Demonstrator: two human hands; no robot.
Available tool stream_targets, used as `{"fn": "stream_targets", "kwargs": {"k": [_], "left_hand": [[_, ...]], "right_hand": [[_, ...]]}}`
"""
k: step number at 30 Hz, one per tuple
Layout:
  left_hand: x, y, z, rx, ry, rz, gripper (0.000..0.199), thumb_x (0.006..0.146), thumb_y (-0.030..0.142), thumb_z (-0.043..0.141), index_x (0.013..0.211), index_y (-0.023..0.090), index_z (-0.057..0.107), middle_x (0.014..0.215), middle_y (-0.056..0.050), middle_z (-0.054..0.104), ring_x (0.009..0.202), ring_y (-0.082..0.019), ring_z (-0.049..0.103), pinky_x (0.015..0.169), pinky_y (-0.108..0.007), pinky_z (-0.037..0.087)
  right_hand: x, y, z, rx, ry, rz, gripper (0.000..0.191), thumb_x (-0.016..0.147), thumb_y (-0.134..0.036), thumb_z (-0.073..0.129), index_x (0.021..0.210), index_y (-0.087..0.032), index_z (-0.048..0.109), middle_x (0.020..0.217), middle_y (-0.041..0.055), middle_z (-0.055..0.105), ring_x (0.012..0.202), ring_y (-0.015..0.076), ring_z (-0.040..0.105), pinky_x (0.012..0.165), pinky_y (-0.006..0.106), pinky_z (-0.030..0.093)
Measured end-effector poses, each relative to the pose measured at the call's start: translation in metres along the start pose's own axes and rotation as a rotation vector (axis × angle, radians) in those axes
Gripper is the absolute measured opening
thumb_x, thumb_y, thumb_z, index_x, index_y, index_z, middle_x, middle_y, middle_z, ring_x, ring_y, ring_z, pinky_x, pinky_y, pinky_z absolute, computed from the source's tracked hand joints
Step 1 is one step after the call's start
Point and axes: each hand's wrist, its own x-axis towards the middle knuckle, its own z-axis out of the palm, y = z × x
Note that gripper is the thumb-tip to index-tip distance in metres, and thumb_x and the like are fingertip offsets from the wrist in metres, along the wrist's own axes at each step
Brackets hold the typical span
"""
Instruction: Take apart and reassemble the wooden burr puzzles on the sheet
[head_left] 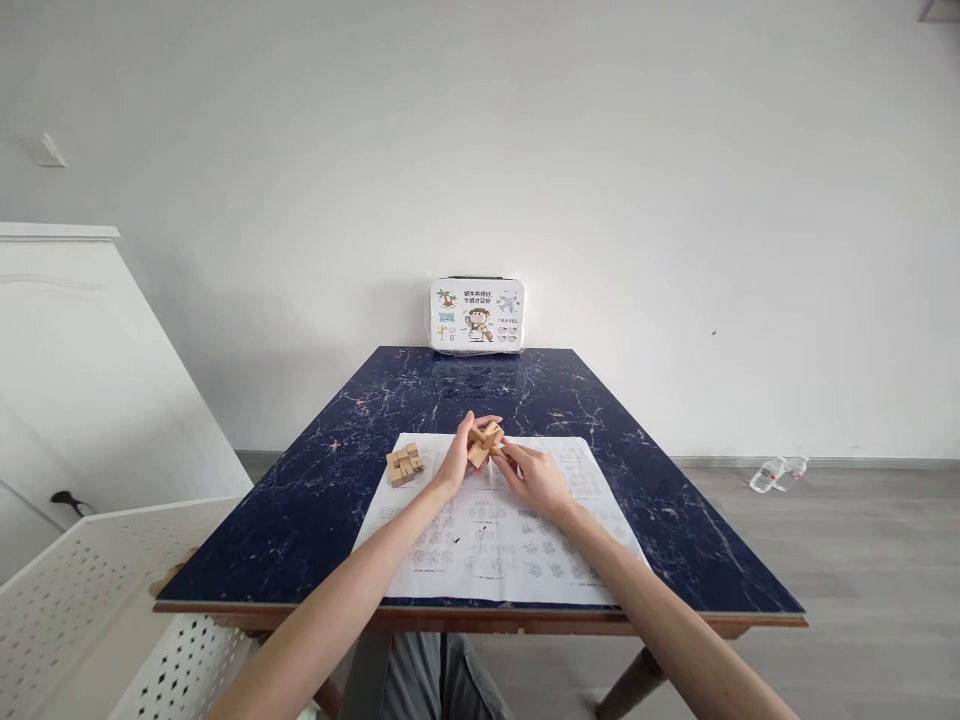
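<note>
Both hands meet over a paper sheet of printed diagrams [487,560], holding a light wooden interlocking puzzle [486,440] made of crossed bars. My left hand [457,465] wraps its left side, thumb up. From the right, my right hand [534,476] pinches a bar end at the lower right of the puzzle; the fingertips are partly hidden. Left of my left hand, a second wooden block puzzle [405,465] rests on the sheet's upper left corner.
The sheet lies on a dark blue marbled table [330,500]. A white case with cartoon prints [477,316] stands at the far edge against the wall. White perforated baskets [180,660] stand at the left. Plastic bottles [778,474] lie on the floor at right.
</note>
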Motion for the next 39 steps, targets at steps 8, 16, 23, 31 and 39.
{"fn": "stream_targets", "kwargs": {"k": [8, 16, 23, 31, 39], "left_hand": [[-0.007, 0.002, 0.004, 0.212, -0.025, 0.100, 0.052, 0.096, 0.060, 0.062, 0.132, 0.023, 0.067, 0.103, -0.008, 0.073, 0.069, -0.017, 0.063, 0.056, -0.026, 0.041], [-0.006, -0.005, 0.005, 0.377, -0.009, 0.171, 0.066, 0.081, 0.047, 0.085, 0.135, 0.020, 0.060, 0.134, -0.014, 0.065, 0.122, -0.033, 0.064, 0.097, -0.041, 0.051], [-0.006, -0.008, 0.011, 0.520, 0.096, 0.256, 0.054, 0.081, 0.042, 0.084, 0.124, 0.019, 0.062, 0.120, -0.011, 0.069, 0.110, -0.029, 0.068, 0.093, -0.041, 0.054], [-0.004, -0.014, 0.008, 0.678, 0.201, 0.349, 0.066, 0.070, 0.047, 0.091, 0.123, 0.022, 0.060, 0.120, -0.008, 0.066, 0.109, -0.028, 0.066, 0.092, -0.039, 0.053], [-0.004, -0.018, 0.007, 0.735, 0.037, 0.335, 0.065, 0.074, 0.041, 0.088, 0.130, 0.024, 0.060, 0.125, -0.009, 0.059, 0.104, -0.026, 0.070, 0.086, -0.038, 0.059]], "right_hand": [[-0.003, 0.007, 0.001, -0.017, -0.014, 0.038, 0.033, 0.106, -0.041, 0.045, 0.083, -0.023, 0.060, 0.071, 0.0029, 0.070, 0.060, 0.0193, 0.062, 0.058, 0.027, 0.036], [-0.001, 0.008, -0.004, 0.005, 0.022, 0.104, 0.023, 0.099, -0.028, 0.046, 0.087, -0.021, 0.064, 0.072, 0.0037, 0.069, 0.059, 0.0178, 0.058, 0.057, 0.027, 0.032], [0.001, 0.009, -0.002, 0.107, 0.021, 0.184, 0.021, 0.091, -0.023, 0.052, 0.104, -0.022, 0.068, 0.084, 0.0043, 0.072, 0.065, 0.0191, 0.059, 0.061, 0.028, 0.036], [0.009, 0.013, -0.004, 0.358, 0.033, 0.348, 0.040, 0.106, -0.046, 0.032, 0.088, -0.022, 0.058, 0.081, 0.0040, 0.067, 0.069, 0.0200, 0.060, 0.063, 0.029, 0.045], [0.008, 0.010, -0.007, 0.485, -0.071, 0.342, 0.052, 0.097, -0.068, 0.049, 0.073, -0.022, 0.053, 0.069, -0.0009, 0.058, 0.063, 0.0170, 0.052, 0.060, 0.028, 0.039]]}}
